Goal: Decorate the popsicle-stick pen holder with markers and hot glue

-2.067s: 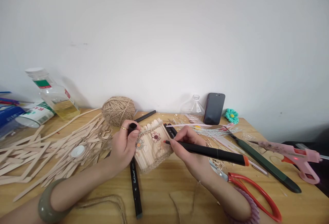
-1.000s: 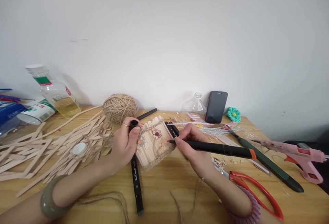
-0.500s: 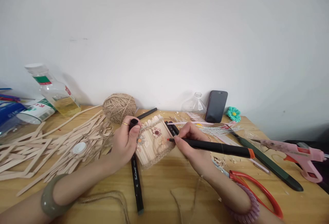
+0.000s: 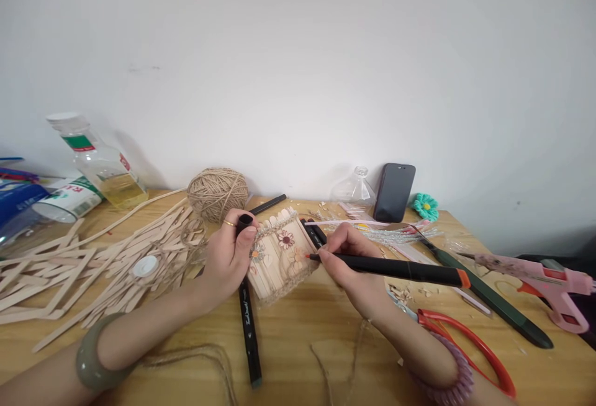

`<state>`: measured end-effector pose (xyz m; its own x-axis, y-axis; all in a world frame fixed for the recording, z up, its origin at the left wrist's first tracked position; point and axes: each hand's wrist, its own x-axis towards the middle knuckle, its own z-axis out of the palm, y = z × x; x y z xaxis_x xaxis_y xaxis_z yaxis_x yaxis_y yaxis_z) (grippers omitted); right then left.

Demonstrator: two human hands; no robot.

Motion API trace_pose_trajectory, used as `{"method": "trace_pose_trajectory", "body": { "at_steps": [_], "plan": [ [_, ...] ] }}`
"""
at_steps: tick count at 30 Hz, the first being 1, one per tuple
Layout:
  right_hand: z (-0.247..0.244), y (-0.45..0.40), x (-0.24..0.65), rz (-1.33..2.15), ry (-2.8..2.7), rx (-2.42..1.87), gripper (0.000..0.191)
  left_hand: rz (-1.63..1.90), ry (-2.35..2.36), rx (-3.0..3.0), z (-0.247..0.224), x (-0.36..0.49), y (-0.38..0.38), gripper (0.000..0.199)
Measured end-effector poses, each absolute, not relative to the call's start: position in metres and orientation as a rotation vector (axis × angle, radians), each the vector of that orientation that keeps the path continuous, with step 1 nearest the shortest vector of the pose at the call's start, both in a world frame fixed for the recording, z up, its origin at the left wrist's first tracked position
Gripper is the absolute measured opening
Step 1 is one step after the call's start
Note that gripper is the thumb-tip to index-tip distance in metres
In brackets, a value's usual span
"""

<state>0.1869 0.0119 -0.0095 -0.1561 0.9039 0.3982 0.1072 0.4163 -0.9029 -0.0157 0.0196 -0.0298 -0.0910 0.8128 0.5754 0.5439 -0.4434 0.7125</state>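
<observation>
My left hand (image 4: pixel 231 248) is closed around the left side of a small craft-stick box (image 4: pixel 282 257), tilted above the table. A black marker cap (image 4: pixel 244 222) sticks up between its thumb and fingers. Twine edges the box, and its face bears drawn flowers: a dark red one (image 4: pixel 285 239) and an orange one (image 4: pixel 297 258). My right hand (image 4: pixel 349 263) pinches a black marker (image 4: pixel 395 267) with an orange band. The marker's orange tip is at the orange flower's edge; whether it touches I cannot tell. Another black marker (image 4: pixel 250 331) lies below my left hand.
Loose craft sticks (image 4: pixel 107 263) cover the left, with a twine ball (image 4: pixel 218 193) and glass bottle (image 4: pixel 109 170) behind. A phone (image 4: pixel 395 193) leans on the wall. Red-handled scissors (image 4: pixel 484 341), a dark green-handled tool (image 4: pixel 488 300) and a pink glue gun (image 4: pixel 544 282) are at right.
The marker tip has shifted slightly right along the orange flower. Both hands keep their holds, and the whole view has moved a little.
</observation>
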Motion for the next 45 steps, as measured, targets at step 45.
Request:
{"method": "trace_pose_trajectory", "body": {
  "at_steps": [45],
  "plan": [
    [-0.0118, 0.0051, 0.1878, 0.775, -1.785, -0.934, 0.019, 1.518, 1.489, 1.908, -0.0279, -0.015, 0.0189, 0.026]
  ]
}}
